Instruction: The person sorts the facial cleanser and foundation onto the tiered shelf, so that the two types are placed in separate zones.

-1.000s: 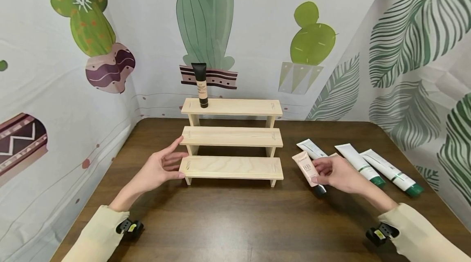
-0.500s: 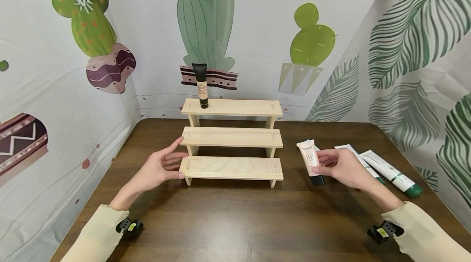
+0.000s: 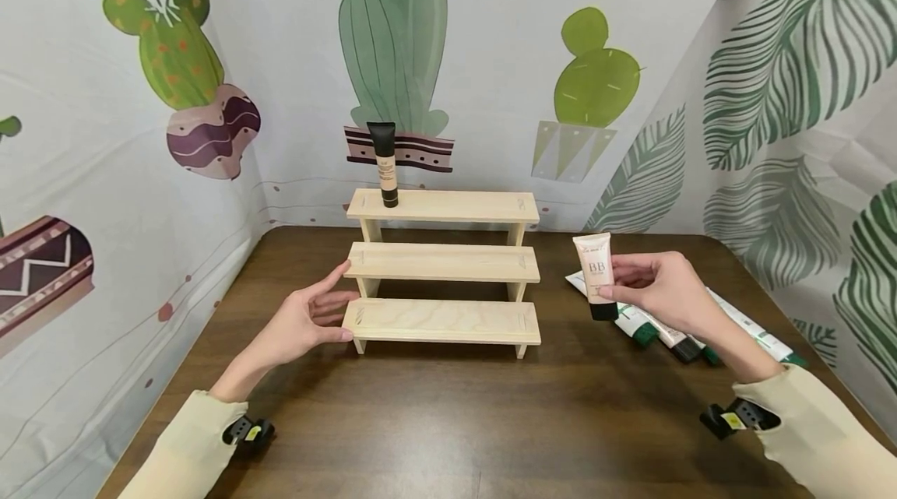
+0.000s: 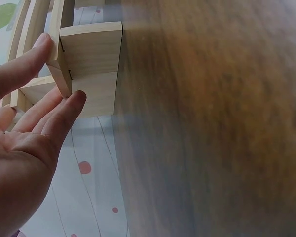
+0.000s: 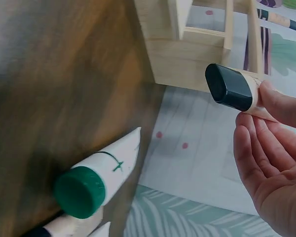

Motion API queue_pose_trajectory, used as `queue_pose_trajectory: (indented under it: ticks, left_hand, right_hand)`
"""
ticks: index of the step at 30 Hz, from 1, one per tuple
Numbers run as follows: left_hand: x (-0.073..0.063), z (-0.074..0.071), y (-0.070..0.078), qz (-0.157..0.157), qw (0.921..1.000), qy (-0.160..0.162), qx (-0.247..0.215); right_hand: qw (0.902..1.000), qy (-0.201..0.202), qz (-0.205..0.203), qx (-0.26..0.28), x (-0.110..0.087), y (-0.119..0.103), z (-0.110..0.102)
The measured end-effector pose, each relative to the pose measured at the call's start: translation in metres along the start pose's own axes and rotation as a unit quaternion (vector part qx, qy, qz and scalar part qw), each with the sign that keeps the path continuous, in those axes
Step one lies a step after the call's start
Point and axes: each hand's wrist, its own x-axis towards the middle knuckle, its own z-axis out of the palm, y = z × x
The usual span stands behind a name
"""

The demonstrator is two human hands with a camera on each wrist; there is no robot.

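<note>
Tube marked BB (image 3: 595,261) is in the right hand (image 3: 666,289), pinched between thumb and fingers; near upright, black cap down, held above the table (image 3: 420,429), right of the wooden rack (image 3: 443,261) and apart from it; right wrist view shows the cap end pointing toward the camera side, clear of the tabletop; left hand (image 3: 301,328) is at the rack's left end, fingers spread and relaxed, not clenched; thumb tip touches the bottom tier's front left corner, index tip touches the left end of the middle tier; rack has three stepped tiers; black-and-beige tube (image 3: 386,168) stands on the top tier, near its left end; under and beyond the right hand, white tubes (image 3: 753,325) with green caps lie on the table, three caps visible; beige tube (image 3: 669,334) with a dark cap lies among them; hand and forearm hide parts of that group; cactus-and-leaf backdrop (image 3: 490,55) behind; black device (image 3: 248,433) at the left cuff, similar one at the right.
</note>
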Motion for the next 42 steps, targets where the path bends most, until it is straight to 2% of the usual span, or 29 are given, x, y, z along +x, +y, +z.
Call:
queue_pose_trajectory:
  ticks: [13, 20, 38, 42]
  left_hand:
    - [0.000, 0.000, -0.002, -0.003, 1.0000, 0.002, 0.000]
    - [0.001, 0.000, -0.001, -0.006, 1.0000, 0.003, -0.002]
    - [0.000, 0.000, -0.002, -0.006, 1.0000, 0.005, 0.000]
    - [0.000, 0.000, -0.002, -0.006, 1.0000, 0.004, -0.002]
  right_hand:
    - [0.9999, 0.005, -0.006, 0.009, 0.018, -0.026, 0.004]
    - [0.9996, 0.017, -0.020, 0.005, 0.035, -0.040, 0.016]
    - [0.9947, 0.045, -0.071, 0.061, 0.088, -0.083, 0.044]
    - [0.9928, 0.039, -0.078, 0.082, 0.097, -0.094, 0.050]
